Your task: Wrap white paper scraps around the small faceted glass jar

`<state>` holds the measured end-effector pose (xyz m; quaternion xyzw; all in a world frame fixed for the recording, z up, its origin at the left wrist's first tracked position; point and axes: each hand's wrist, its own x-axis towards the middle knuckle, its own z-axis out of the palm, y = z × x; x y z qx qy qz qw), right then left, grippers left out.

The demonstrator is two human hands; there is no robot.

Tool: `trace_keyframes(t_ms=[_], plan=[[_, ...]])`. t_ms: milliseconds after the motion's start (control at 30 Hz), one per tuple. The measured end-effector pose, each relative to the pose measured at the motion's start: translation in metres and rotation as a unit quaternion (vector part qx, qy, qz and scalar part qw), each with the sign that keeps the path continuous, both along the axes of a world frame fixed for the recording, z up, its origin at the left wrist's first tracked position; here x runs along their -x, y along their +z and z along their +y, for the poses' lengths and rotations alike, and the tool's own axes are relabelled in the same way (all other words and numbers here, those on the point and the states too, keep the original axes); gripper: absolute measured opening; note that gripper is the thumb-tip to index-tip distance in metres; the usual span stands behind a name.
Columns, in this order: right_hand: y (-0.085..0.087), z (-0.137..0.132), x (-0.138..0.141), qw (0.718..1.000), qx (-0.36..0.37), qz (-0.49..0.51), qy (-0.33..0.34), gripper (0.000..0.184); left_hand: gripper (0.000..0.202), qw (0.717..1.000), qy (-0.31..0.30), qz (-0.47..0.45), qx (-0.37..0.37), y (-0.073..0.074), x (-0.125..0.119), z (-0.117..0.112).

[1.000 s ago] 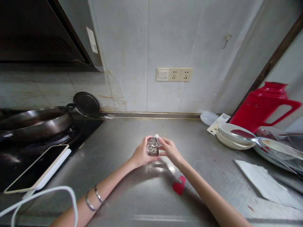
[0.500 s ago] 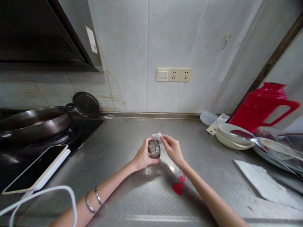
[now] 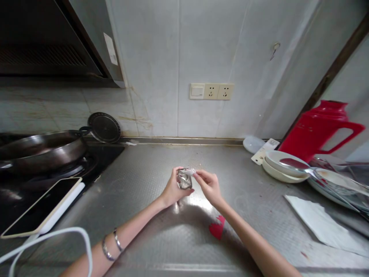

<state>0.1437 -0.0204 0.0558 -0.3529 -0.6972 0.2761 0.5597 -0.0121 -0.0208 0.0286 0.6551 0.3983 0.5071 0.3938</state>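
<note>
My left hand (image 3: 170, 191) is wrapped round a small clear glass (image 3: 185, 181), its open end or base turned toward me; which of the two I cannot tell. Between the thumb and fingers of my right hand (image 3: 210, 187) is a crumpled white tissue (image 3: 189, 172), touching the upper right rim of the glass. Both hands are above the steel counter (image 3: 138, 227). Below them lies a red paper cutout (image 3: 217, 227) with a jagged edge, close to my right forearm.
A steel pan (image 3: 43, 152) stands on the stove at left, near a phone (image 3: 43, 206) with a white cable (image 3: 63, 231). On the right are stacked bowls (image 3: 284, 177), a red thermos jug (image 3: 317, 130), plates (image 3: 334, 188) with utensils, and a white paper sheet (image 3: 319, 221).
The glass has shifted slightly left and tilted in my left hand. My right hand has brought the tissue down and left, from above the glass onto its upper edge.
</note>
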Motion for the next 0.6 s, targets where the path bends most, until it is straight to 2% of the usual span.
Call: trace_keyframes(t_ms=[67,133,233,333,400,500,600], plan=[[0.001,0.003,-0.003,0.999,0.019,0.034,-0.013,0.023,0.075,1.000,0.008,0.019,0.017,0.000,0.001,0.000],[0.002,0.007,-0.005,0.998,0.007,0.045,-0.043,0.023,0.077,0.999,0.014,0.043,0.020,-0.002,0.001,-0.001],[-0.001,0.011,-0.006,0.995,-0.084,-0.014,-0.057,0.020,0.079,0.995,0.019,0.093,-0.008,-0.008,0.002,-0.001],[-0.005,0.011,-0.005,0.978,-0.176,-0.114,0.008,0.025,0.073,0.990,0.024,0.136,-0.035,-0.013,0.001,-0.002],[-0.007,0.010,-0.004,0.965,-0.204,-0.157,0.046,0.031,0.072,0.988,0.023,0.144,-0.046,-0.014,0.001,-0.002],[-0.006,0.008,-0.004,0.960,-0.216,-0.164,0.065,0.033,0.075,0.987,0.019,0.137,-0.077,-0.014,0.000,0.000],[-0.002,0.005,-0.004,0.969,-0.190,-0.137,0.082,0.028,0.073,0.988,0.031,0.130,-0.082,-0.012,0.001,0.002]])
